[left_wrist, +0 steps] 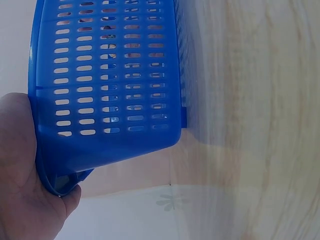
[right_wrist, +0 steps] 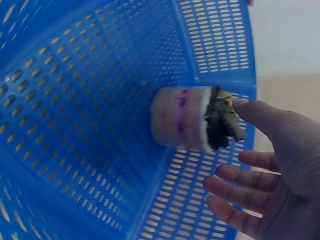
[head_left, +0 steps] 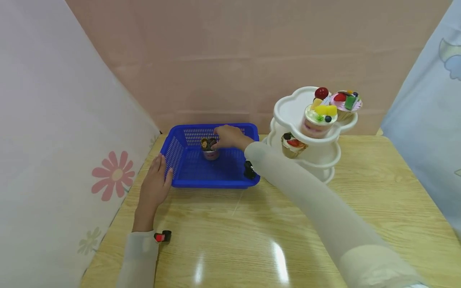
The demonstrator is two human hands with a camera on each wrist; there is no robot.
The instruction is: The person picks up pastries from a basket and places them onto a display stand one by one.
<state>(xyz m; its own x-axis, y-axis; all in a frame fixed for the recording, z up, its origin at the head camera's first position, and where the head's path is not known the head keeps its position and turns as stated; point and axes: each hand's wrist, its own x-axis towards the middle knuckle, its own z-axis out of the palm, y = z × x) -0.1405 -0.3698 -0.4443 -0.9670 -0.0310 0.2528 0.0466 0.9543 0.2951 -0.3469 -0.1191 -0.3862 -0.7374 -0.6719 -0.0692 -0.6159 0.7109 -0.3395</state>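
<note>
A blue plastic basket point(head_left: 201, 183) with slotted walls stands on the table. Inside it, a clear dessert cup point(right_wrist: 180, 117) with pale and purple layers and a dark chocolate-like topping sits upright. Over the cup is my right hand point(head_left: 230, 137), its fingers spread. In the right wrist view, that hand's thumb point(right_wrist: 265, 116) is at the topping, touching or nearly so, while the other fingers are apart from the cup. My left hand point(head_left: 153, 186) holds the basket rim at the front left corner; in the left wrist view a fingertip point(left_wrist: 72, 200) shows beneath the rim.
To the right of the basket stands a white tiered stand point(head_left: 288, 110). Its top tier carries a fruit-topped dessert cup point(head_left: 318, 122) and a pink-topped cupcake point(head_left: 346, 102). Another cupcake point(head_left: 292, 146) sits on the tier below. Cloth hangs behind and on both sides.
</note>
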